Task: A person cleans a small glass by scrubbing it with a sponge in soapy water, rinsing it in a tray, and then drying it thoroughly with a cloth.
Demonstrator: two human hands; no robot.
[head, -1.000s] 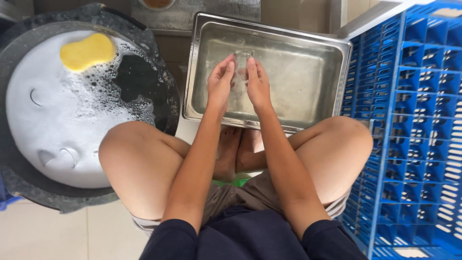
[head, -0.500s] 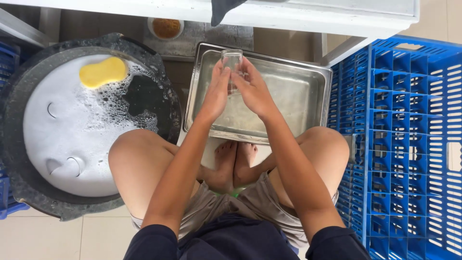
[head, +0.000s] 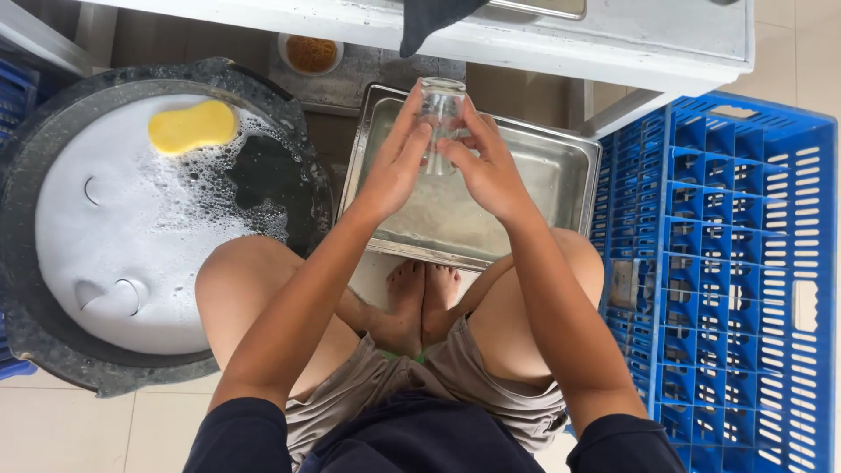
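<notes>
A person squatting barefoot on a pale tiled floor [head: 79, 429] is holding a clear drinking glass [head: 441, 109] upright in both hands above a rectangular stainless-steel pan [head: 561, 188], whose dull, scuffed bottom is lying under shallow water. The left hand [head: 396, 166] is closing around the glass's near left side, its fingers [head: 412, 131] pressing flat against the smooth wall, while the right hand [head: 488, 166] is gripping it from the right, fingertips curling onto the lower part of the glass. The tumbler is cylindrical and transparent, its round rim facing up, just in front of the edge of a white bench [head: 613, 44] from which a dark cloth [head: 429, 17] is hanging. To the person's left, a wide round grey basin [head: 26, 289] with a rough, speckled rim is sitting full of white suds, with the curved rims of submerged glasses [head: 123, 293] breaking the foam and a yellow, peanut-shaped sponge [head: 191, 126] floating near its far edge. To the right, a blue plastic crate [head: 745, 289] with a grid of square compartments is standing close beside the pan. A small round bowl [head: 312, 54] of brownish contents is resting beyond the pan, under the bench.
</notes>
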